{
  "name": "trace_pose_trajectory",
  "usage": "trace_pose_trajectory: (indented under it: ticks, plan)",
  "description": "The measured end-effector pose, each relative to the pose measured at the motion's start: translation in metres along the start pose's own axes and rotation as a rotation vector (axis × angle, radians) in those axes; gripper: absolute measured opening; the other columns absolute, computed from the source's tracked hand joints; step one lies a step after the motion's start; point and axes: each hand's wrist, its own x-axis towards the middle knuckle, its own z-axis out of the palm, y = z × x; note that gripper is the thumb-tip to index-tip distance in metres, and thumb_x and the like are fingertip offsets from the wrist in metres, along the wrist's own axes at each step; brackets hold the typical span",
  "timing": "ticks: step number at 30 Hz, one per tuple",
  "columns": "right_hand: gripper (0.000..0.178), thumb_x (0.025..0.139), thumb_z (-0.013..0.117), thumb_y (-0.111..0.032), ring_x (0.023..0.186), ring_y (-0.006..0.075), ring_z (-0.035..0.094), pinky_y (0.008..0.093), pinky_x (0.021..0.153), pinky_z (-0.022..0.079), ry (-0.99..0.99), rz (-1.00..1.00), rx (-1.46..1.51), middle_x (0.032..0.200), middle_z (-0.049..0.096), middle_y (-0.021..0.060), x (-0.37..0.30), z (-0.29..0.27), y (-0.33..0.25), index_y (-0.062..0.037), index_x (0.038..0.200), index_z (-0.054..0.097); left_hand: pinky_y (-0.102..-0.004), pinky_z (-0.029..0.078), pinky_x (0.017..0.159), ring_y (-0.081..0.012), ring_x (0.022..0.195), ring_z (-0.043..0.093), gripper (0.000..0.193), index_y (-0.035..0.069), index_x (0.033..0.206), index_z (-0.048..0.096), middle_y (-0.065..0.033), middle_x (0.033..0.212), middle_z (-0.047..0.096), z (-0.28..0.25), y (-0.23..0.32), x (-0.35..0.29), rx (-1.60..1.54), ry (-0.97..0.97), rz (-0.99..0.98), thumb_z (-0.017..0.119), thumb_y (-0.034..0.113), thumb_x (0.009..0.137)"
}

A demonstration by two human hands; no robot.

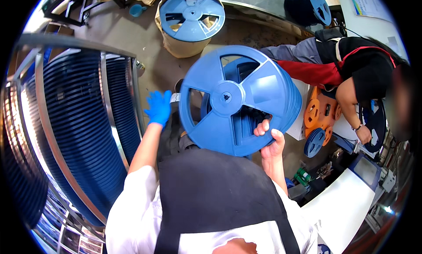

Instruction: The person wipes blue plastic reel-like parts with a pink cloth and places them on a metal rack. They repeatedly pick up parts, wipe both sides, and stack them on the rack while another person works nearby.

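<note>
A stack of large blue plastic reels [218, 131] stands in front of my chest, its front face showing spokes, cut-outs and a round hub. My right hand [271, 139], bare, grips the lower right rim of the front reel, fingers hooked through a cut-out and thumb outside. The edges of several more reels show behind it on the right. To the left of the stack, my left hand [158, 107] wears a blue glove. Its fingers are spread and hold nothing, a little apart from the reels.
A metal rack [72, 159] packed with rows of dark blue reels fills the left. Beyond, a blue reel [192, 16] lies on a tan sack. At the right, a co-worker [369, 69] bends over a bench near an orange fixture [323, 113] and a small blue reel [314, 143].
</note>
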Motion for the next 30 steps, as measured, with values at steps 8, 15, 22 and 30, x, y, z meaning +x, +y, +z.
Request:
trace_pose_trajectory:
  ticks: [8, 15, 22, 30]
  plan:
    - [0.054, 0.073, 0.067, -0.019, 0.077, 0.0183, 0.049, 0.0340, 0.072, 0.041, 0.014, 0.021, 0.058, 0.084, 0.052, 0.0054, 0.019, 0.024, 0.003, -0.0078, 0.122, 0.048, -0.0504, 0.023, 0.111, -0.0351, 0.135, 0.035, 0.055, 0.013, 0.142, 0.042, -0.0155, 0.145, 0.040, -0.071, 0.110, -0.042, -0.024, -0.163, 1.105, 0.051, 0.031, 0.091]
    - [0.062, 0.073, 0.066, -0.017, 0.074, 0.0169, 0.048, 0.0324, 0.071, 0.041, 0.164, -0.091, 0.147, 0.081, 0.052, 0.0059, 0.029, 0.026, 0.002, -0.0067, 0.131, 0.045, -0.0487, 0.039, 0.103, -0.0338, 0.125, 0.048, 0.056, 0.005, 0.134, 0.047, -0.0251, 0.131, 0.051, -0.062, 0.041, 0.054, -1.143, -1.066, -0.082, 0.046, 0.047, 0.096]
    - [0.049, 0.081, 0.067, -0.019, 0.086, 0.0238, 0.064, 0.0353, 0.074, 0.054, 0.316, -0.033, 0.098, 0.104, 0.064, 0.0139, 0.057, 0.035, -0.006, -0.0029, 0.124, 0.049, -0.0334, 0.053, 0.067, -0.0196, 0.070, 0.061, 0.044, 0.002, 0.124, 0.052, -0.0055, 0.081, 0.059, -0.118, 0.097, 0.049, -1.369, -0.733, 0.025, 0.061, 0.024, 0.087]
    - [0.038, 0.082, 0.061, -0.014, 0.079, 0.0234, 0.064, 0.0362, 0.069, 0.054, 0.508, -0.072, 0.067, 0.094, 0.065, 0.0152, 0.065, 0.022, -0.001, -0.0008, 0.116, 0.052, -0.0273, 0.048, 0.059, -0.0148, 0.071, 0.060, 0.035, 0.003, 0.129, 0.052, -0.0082, 0.087, 0.062, -0.198, 0.193, 0.102, -1.027, -0.109, 0.573, 0.055, 0.011, 0.095]
